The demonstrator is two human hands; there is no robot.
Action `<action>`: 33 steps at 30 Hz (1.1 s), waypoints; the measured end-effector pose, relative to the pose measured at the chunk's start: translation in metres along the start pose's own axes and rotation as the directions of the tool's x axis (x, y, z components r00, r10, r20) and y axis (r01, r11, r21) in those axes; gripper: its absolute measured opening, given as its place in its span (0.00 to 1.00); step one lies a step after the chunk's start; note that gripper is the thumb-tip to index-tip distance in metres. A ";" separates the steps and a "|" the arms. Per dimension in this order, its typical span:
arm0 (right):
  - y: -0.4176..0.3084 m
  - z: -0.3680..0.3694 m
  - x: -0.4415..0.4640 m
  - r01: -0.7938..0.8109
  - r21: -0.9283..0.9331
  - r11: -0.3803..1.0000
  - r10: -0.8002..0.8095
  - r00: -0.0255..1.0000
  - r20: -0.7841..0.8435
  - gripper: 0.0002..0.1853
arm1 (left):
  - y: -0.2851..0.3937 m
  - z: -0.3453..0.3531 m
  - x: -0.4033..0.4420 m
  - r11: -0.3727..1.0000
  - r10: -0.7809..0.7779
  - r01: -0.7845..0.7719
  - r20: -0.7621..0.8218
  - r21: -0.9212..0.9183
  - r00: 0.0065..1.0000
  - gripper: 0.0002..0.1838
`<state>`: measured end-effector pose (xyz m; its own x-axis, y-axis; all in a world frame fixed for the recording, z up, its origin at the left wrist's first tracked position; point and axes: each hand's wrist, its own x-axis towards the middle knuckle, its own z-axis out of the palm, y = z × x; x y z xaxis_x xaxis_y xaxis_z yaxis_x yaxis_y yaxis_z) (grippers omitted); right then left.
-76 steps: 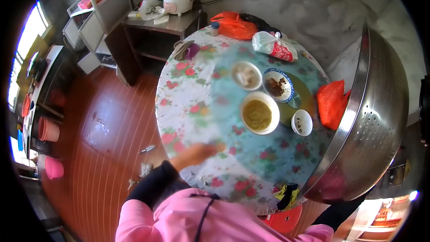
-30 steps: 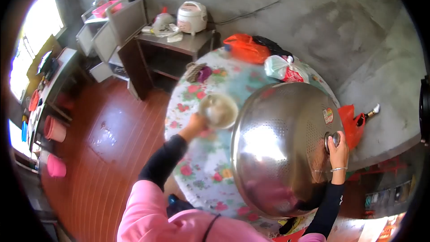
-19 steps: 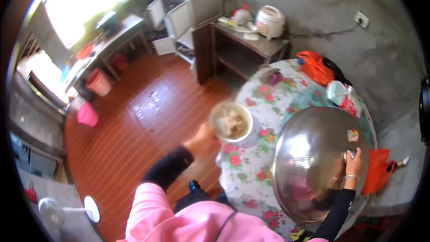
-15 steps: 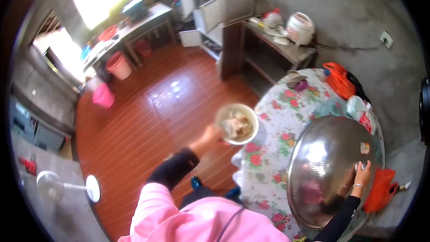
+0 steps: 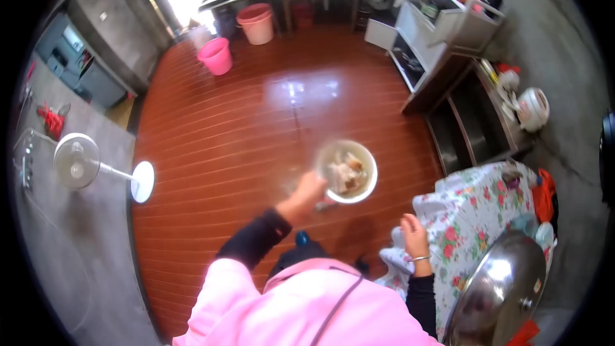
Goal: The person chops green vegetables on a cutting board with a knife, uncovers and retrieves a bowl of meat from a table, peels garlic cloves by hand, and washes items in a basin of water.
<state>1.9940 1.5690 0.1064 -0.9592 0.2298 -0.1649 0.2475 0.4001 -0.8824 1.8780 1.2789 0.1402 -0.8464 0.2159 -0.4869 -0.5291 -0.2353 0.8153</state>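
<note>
A white bowl (image 5: 368, 185) with pale and brownish pieces of food in it is held out over the floor, slightly blurred. My left hand (image 5: 303, 196) grips the bowl's left side, fingers closed at its rim. Beside the table's edge, my right hand (image 5: 416, 236), with a bracelet at the wrist, has its fingers loosely extended and nothing in them. A large metal dome cover (image 5: 503, 282) with a knob lies on the round table to the right, apart from my right hand.
A flowered tablecloth (image 5: 450, 234) covers the table. Beyond it stand a wooden shelf (image 5: 474, 122) with a rice cooker (image 5: 533, 109) and an open-doored cabinet (image 5: 419, 32). A white standing fan (image 5: 78, 161) is at left; pink buckets (image 5: 216, 56) stand by the far counter.
My right hand has let go of the dome cover's knob and come left to the table edge. My view has turned leftward, away from the table. The bowl stays in my left hand.
</note>
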 end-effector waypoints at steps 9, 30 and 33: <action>-0.139 0.234 0.057 -0.498 0.411 0.763 0.051 0.681 0.731 0.23 | 0.016 -0.163 -0.024 0.979 0.090 -0.120 -0.184 -0.162 0.979 0.18; -0.305 0.553 0.229 -0.610 0.466 0.641 -0.122 0.518 0.846 0.27 | 0.163 -0.445 0.079 0.926 0.372 -0.287 -0.458 0.246 0.808 0.23; -0.344 0.602 0.264 -0.613 0.455 0.646 -0.152 0.480 0.864 0.26 | 0.218 -0.492 0.104 0.374 0.843 -0.109 -0.288 0.921 0.454 0.36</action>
<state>1.5739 0.9583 0.1010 -0.6165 -0.7168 -0.3257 0.6856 -0.2855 -0.6696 1.6442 0.7836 0.1125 -0.8481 -0.3734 0.3760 -0.0489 0.7616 0.6462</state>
